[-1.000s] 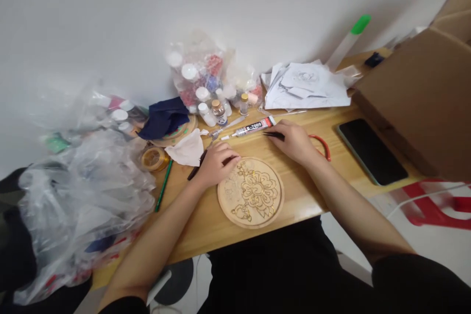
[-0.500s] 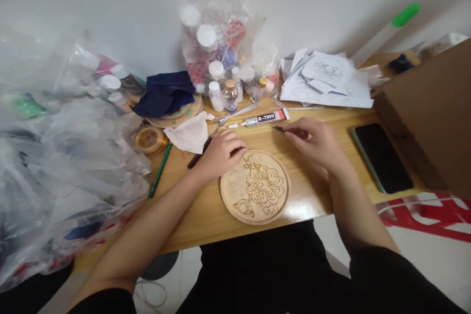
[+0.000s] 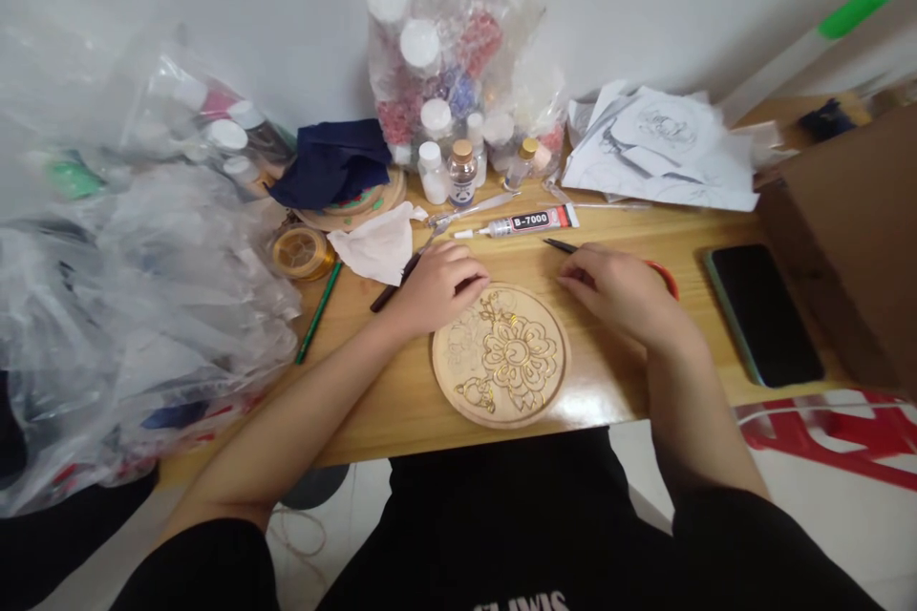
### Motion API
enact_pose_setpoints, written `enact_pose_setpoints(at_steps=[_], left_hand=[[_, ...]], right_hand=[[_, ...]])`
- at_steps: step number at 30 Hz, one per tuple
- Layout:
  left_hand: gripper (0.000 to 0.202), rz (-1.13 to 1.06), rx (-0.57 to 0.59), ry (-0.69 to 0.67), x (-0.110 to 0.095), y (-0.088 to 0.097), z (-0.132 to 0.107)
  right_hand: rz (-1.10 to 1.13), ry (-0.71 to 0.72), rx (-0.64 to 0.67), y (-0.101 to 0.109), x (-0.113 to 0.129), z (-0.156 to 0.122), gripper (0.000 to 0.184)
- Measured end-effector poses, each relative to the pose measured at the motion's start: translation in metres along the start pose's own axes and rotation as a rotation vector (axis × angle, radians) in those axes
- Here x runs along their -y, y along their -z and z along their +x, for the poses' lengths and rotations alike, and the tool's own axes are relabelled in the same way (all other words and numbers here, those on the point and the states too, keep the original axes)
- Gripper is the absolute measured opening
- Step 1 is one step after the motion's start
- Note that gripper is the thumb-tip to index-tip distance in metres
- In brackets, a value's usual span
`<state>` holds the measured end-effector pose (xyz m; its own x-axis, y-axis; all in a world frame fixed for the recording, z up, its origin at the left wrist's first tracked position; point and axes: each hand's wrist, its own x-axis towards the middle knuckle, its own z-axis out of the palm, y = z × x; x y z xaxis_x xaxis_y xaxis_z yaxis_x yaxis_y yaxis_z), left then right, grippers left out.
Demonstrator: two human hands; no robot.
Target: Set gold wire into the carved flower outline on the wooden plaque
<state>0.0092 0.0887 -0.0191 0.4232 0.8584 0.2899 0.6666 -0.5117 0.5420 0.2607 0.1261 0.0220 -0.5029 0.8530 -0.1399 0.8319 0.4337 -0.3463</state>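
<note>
Round pale wooden plaque with gold floral outlines (image 3: 501,358): flat, near the yellow-brown wooden tabletop's (image 3: 391,391) front edge.
Left hand (image 3: 444,288): curled at its upper-left rim; grip unclear.
Right hand (image 3: 617,294): fingers bunched by slim black pointed tool (image 3: 560,246); whether holding it, I cannot tell.

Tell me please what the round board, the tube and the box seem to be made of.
Round board: probably wood, smooth and mostly matte, judging by its pale tan colour. Tube: shiny silver, so metal or plastic; unclear which. Box: likely cardboard, from its dull brown sides.
</note>
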Motion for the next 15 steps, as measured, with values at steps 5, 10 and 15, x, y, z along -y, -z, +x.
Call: enact_pose_setpoints(at_steps=[5, 10, 15], left_hand=[[0.02, 0.009, 0.004, 0.008, -0.0005, 0.0007, -0.0004], [0.018, 0.013, -0.002, 0.012, -0.001, 0.0004, -0.0007], [0.019, 0.016, -0.003, 0.011, -0.0005, 0.0002, -0.0006]], right_hand=[[-0.03, 0.005, 0.0, -0.0014, 0.0012, -0.0006, 0.013], [-0.033, 0.038, -0.024, -0.0048, 0.0014, 0.001, 0.012], [0.04, -0.02, -0.062, -0.0048, 0.0056, 0.0009, 0.009]])
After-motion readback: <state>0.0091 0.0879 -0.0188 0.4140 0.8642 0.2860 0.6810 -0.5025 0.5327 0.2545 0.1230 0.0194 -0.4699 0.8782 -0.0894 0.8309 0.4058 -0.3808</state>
